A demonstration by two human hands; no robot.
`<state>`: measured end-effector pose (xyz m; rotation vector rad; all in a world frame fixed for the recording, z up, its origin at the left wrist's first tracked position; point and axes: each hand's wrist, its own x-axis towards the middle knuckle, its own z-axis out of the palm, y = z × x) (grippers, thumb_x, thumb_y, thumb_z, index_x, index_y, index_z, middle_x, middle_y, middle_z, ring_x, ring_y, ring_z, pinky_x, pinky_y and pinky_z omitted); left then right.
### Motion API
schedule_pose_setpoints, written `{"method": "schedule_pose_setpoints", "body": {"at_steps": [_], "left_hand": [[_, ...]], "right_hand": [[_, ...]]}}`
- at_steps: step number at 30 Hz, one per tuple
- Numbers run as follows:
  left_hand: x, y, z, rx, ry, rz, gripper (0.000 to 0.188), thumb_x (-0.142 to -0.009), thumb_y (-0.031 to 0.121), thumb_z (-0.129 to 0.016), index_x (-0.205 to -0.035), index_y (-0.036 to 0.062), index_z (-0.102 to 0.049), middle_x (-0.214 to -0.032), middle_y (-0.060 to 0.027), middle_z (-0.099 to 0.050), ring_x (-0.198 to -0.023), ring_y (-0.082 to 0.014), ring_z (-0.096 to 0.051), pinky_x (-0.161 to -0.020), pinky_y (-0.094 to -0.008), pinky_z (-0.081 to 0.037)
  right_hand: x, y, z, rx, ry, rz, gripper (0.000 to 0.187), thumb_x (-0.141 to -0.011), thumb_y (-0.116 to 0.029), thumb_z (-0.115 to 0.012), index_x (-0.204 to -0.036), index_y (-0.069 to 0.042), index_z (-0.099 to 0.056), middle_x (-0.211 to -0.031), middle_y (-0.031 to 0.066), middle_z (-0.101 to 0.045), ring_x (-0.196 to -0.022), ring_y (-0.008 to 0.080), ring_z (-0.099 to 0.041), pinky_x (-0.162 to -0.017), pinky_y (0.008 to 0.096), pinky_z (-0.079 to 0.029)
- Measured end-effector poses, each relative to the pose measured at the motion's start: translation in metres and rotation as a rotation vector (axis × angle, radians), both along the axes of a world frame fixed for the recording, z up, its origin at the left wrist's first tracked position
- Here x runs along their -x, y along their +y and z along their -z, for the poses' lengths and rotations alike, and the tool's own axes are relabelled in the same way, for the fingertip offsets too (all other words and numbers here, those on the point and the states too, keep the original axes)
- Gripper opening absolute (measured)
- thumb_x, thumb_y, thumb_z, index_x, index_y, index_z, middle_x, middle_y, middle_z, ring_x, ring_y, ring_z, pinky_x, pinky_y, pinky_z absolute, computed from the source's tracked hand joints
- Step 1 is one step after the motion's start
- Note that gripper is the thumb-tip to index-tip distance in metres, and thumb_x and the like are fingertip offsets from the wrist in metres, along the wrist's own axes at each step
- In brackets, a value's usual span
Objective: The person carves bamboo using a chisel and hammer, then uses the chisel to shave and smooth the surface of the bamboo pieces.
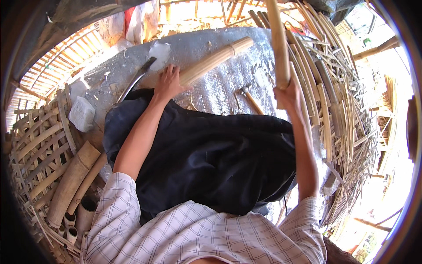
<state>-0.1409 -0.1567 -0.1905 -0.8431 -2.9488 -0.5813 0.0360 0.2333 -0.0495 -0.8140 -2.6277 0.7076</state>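
Note:
My right hand [290, 94] is wrapped round the lower end of a long bamboo piece [278, 44], which stands up and away from me at the right. My left hand [169, 83] is open, fingers spread, at the near end of another bamboo piece [220, 59] lying slantwise on the grey sheet-covered surface [193, 42]. Its thumb appears to touch that end. Just left of this hand lies a curved blade [137, 79], dark at its far end and shiny nearer me. A hammer [252, 100] with a wooden handle rests between my hands. Black cloth [211, 154] covers my lap.
Many split bamboo strips [325, 88] are heaped along the right side. A pale stone block [82, 114] sits at the left, beside a woven bamboo lattice [39, 141]. Thick bamboo lengths [74, 185] and cut tubes [71, 234] stand at my lower left.

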Motion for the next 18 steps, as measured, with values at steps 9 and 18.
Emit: {"method": "schedule_pose_setpoints", "body": {"at_steps": [9, 18], "left_hand": [[0.004, 0.004, 0.011, 0.050, 0.078, -0.011, 0.103, -0.072, 0.071, -0.079, -0.141, -0.0016, -0.056, -0.152, -0.0163, -0.050, -0.139, -0.0335, -0.049, -0.118, -0.0514, -0.035], [0.005, 0.008, 0.000, 0.120, 0.016, -0.035, 0.107, -0.076, 0.073, -0.075, -0.148, -0.0010, -0.049, -0.159, -0.0162, -0.044, -0.147, -0.0333, -0.041, -0.123, -0.0586, -0.027]], "right_hand": [[0.028, -0.016, -0.022, -0.196, 0.371, 0.002, 0.068, -0.077, -0.022, -0.084, -0.126, 0.007, -0.047, -0.097, 0.0303, -0.070, -0.091, 0.0396, -0.074, -0.074, 0.0497, -0.057], [0.008, 0.009, 0.046, -0.113, -0.418, -0.107, 0.060, -0.069, -0.013, -0.083, -0.114, 0.003, -0.047, -0.101, 0.0289, -0.069, -0.095, 0.0458, -0.071, -0.078, 0.0507, -0.057]]}}
